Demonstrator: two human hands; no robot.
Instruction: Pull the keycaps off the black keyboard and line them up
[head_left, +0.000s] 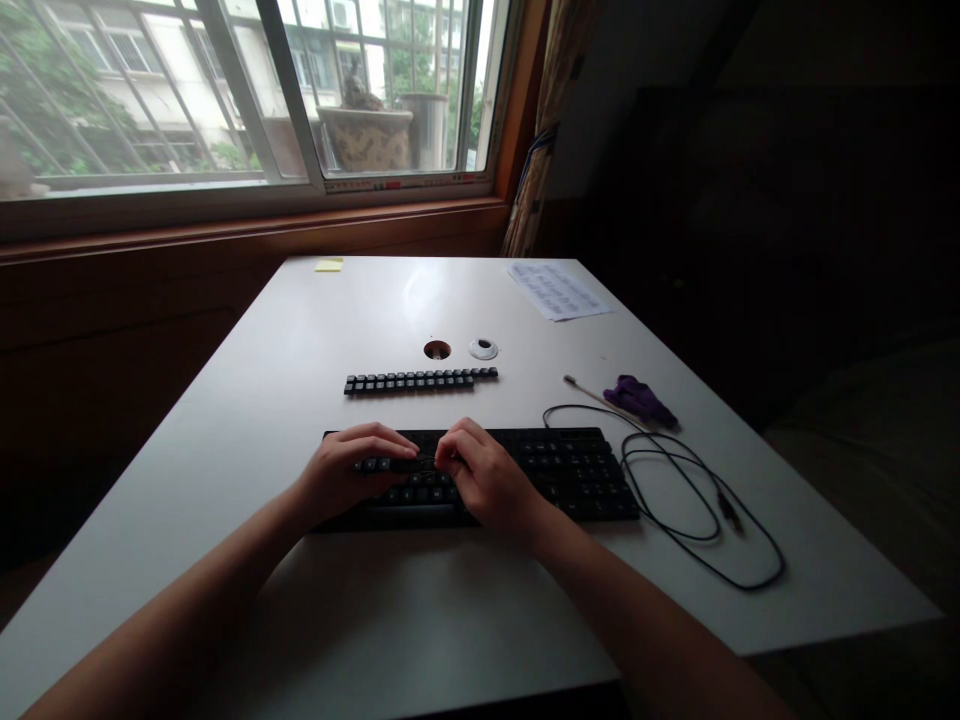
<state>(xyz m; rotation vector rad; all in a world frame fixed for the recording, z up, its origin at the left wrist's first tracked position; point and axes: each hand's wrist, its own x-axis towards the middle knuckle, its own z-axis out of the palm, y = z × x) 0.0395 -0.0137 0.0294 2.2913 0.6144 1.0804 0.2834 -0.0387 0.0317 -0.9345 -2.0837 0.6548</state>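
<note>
A black keyboard (427, 515) lies across the near middle of the white table. My left hand (352, 460) rests over its left half, fingers stretched to the right and nothing visible in them. Over the middle keys, my right hand (480, 465) is closed in a pinch. Whatever it pinches is too small and dark to make out; thin lines show between the fingertips of both hands. Behind the keyboard stand two rows of loose black keycaps (409, 381), the rear row reaching further right. Parts of the keyboard are hidden under my hands.
A black cable (750, 585) loops on the table (187, 430) right of the keyboard. Near it lie a purple cloth (637, 398) and a thin stick (592, 395). Further back are a cable hole (437, 350), its white cover (484, 349), a printed sheet (559, 290) and a yellow note (328, 265).
</note>
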